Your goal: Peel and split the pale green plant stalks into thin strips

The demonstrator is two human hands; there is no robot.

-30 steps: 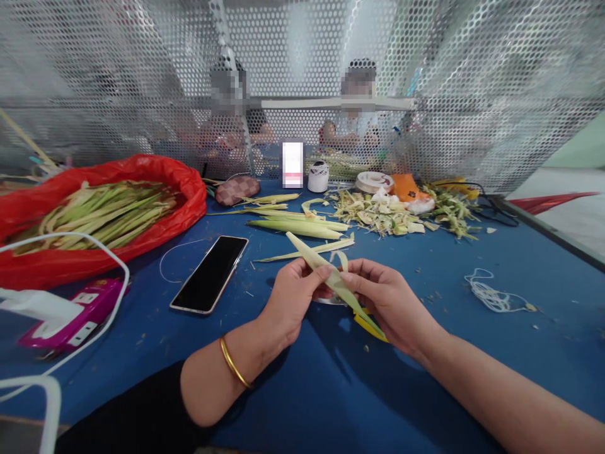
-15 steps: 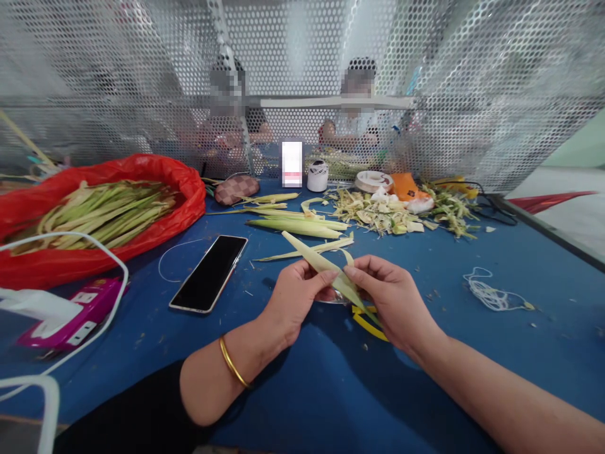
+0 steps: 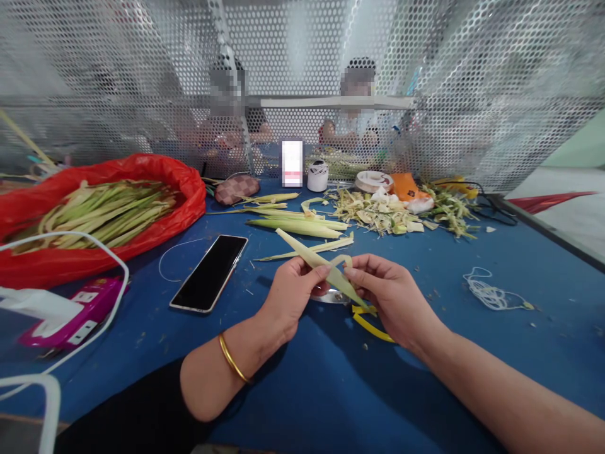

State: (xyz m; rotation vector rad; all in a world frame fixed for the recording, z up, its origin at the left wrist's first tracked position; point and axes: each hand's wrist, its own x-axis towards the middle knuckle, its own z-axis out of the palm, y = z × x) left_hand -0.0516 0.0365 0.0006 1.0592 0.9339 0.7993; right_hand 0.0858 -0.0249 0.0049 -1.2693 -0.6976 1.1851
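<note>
While our black sleeve (image 3: 132,413) and gold bangle (image 3: 229,359) sit closest, we note both hands raised just above the blue table (image 3: 293,403), fingers curled in. Our left hand (image 3: 290,290) pinches a pale green leaf (image 3: 336,279) between thumb and fingers; the leaf slants from upper left down toward our right hand (image 3: 385,293). That one is nearly closed, thumb against fingertips, on a thin strip (image 3: 341,258) that bends over beside the leaf. Whether the leaf's lower tip touches the right fingers, we cannot tell. Beneath, partly hidden, lies a metal tool with a yellow handle (image 3: 371,329).

Left of the hands we log a dark phone (image 3: 209,273), then a purple power strip (image 3: 101,299); well to the right, a loose coil of white string (image 3: 489,291).

Beyond the hands, more leaves (image 3: 297,227) lie crosswise. A red bag (image 3: 191,205) full of long strips (image 3: 108,211) stands at left, a heap of scraps (image 3: 378,214) at right. Behind them we record a checkered pouch (image 3: 237,189), a white jar (image 3: 317,179), a lit screen (image 3: 292,165), a tape roll (image 3: 374,181) and an orange packet (image 3: 404,187). Farthest, through a perforated panel (image 3: 293,57), we make out two people, blurred.
</note>
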